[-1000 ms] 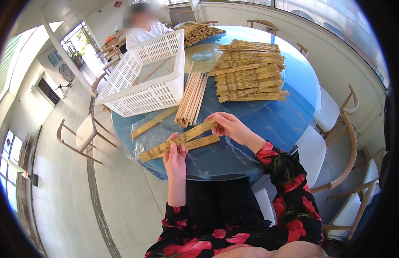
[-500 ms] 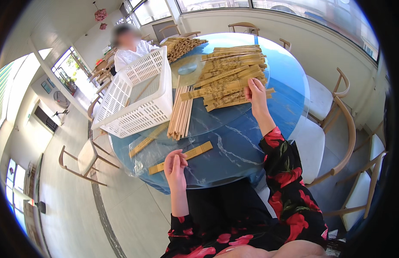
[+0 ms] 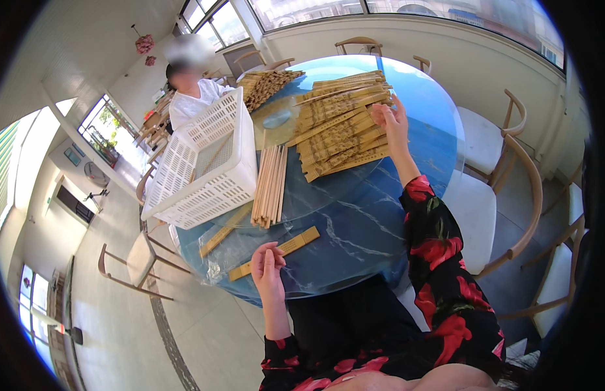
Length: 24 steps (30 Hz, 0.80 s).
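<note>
Right hand (image 3: pixel 392 124) at the right edge of the sleeve pile (image 3: pixel 335 137); can't tell from here if it's gripping one. Left hand (image 3: pixel 268 275) loosely curled, nothing visible in it, by a lone sleeve (image 3: pixel 301 242) on the blue table (image 3: pixel 354 228). Beyond: wooden sticks (image 3: pixel 270 189) between white basket (image 3: pixel 240 186) and pile.

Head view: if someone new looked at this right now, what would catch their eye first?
Probably the big white slatted basket at the table's left, bright against the blue round tabletop. Next, the heaped pile of tan printed sleeves right of the basket, with the right hand at its right edge. Between basket and pile lies a bundle of pale wooden sticks.
</note>
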Each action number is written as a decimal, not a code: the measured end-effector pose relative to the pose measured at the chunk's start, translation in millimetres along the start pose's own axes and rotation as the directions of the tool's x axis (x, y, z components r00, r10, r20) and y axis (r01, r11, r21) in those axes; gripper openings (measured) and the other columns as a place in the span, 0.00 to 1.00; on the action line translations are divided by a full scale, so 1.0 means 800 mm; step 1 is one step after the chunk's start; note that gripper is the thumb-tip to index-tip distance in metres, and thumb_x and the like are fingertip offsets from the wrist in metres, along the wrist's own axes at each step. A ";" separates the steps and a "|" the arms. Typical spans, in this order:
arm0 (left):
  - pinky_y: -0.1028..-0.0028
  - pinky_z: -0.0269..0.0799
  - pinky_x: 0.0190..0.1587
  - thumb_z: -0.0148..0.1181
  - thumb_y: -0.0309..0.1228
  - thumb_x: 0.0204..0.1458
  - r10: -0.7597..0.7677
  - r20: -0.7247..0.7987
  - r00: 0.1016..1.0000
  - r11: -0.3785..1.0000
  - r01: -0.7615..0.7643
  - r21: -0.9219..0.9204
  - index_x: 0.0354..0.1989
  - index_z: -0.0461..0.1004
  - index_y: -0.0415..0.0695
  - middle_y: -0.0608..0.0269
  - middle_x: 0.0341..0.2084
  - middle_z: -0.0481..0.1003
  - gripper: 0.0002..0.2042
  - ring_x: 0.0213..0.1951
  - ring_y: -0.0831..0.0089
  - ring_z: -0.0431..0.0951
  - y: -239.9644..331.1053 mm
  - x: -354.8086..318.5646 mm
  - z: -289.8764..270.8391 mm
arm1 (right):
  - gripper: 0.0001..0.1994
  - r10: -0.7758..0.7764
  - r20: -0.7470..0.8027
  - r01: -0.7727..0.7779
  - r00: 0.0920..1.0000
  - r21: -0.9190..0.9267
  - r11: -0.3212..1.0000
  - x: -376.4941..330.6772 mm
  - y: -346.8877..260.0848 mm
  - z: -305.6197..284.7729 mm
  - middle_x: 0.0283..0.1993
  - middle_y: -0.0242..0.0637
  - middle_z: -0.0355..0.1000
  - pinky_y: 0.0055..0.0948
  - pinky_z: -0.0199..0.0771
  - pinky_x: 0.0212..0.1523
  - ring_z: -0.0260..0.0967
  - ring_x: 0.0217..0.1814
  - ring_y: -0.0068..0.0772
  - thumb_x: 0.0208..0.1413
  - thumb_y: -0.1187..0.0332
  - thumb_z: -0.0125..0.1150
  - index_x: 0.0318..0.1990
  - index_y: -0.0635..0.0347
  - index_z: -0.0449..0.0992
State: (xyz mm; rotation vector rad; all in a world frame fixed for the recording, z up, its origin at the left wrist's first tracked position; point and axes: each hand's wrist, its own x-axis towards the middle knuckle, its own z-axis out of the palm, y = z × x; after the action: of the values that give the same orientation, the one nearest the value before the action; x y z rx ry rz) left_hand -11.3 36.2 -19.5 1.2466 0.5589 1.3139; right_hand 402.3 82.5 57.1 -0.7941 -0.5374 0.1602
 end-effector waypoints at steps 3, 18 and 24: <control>0.83 0.66 0.35 0.51 0.30 0.66 0.003 0.028 1.000 0.999 -0.004 0.036 0.48 0.73 0.37 0.65 0.33 0.74 0.10 0.31 0.83 0.70 -0.003 0.003 0.012 | 0.11 -0.138 0.208 0.204 0.968 -0.340 0.918 -0.043 -0.017 -0.009 0.32 0.34 0.74 0.25 0.67 0.30 0.68 0.29 0.21 0.65 0.70 0.51 0.52 0.61 0.72; 0.81 0.69 0.37 0.55 0.23 0.61 0.221 -0.112 0.969 0.875 -0.146 0.461 0.41 0.76 0.37 0.66 0.33 0.75 0.05 0.33 0.81 0.72 -0.008 0.002 0.003 | 0.13 0.004 1.000 0.679 -0.022 0.012 0.734 -0.236 -0.022 0.055 0.39 0.32 0.72 0.36 0.70 0.48 0.69 0.48 0.38 0.48 0.60 0.69 0.37 0.55 0.76; 0.74 0.71 0.37 0.60 0.20 0.53 0.240 0.037 0.970 0.584 -0.174 0.793 0.42 0.79 0.42 0.60 0.35 0.77 0.09 0.31 0.73 0.75 -0.011 0.011 0.013 | 0.13 0.088 0.996 0.696 0.034 -0.087 0.713 -0.231 -0.012 0.039 0.41 0.35 0.73 0.38 0.70 0.51 0.69 0.50 0.41 0.49 0.64 0.65 0.40 0.56 0.74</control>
State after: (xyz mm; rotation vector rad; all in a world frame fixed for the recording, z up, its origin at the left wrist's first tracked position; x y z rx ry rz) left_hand 4.0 41.9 -21.4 2.0566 1.1703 1.3431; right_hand 227.3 33.7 8.5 -1.0644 -2.2681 0.0462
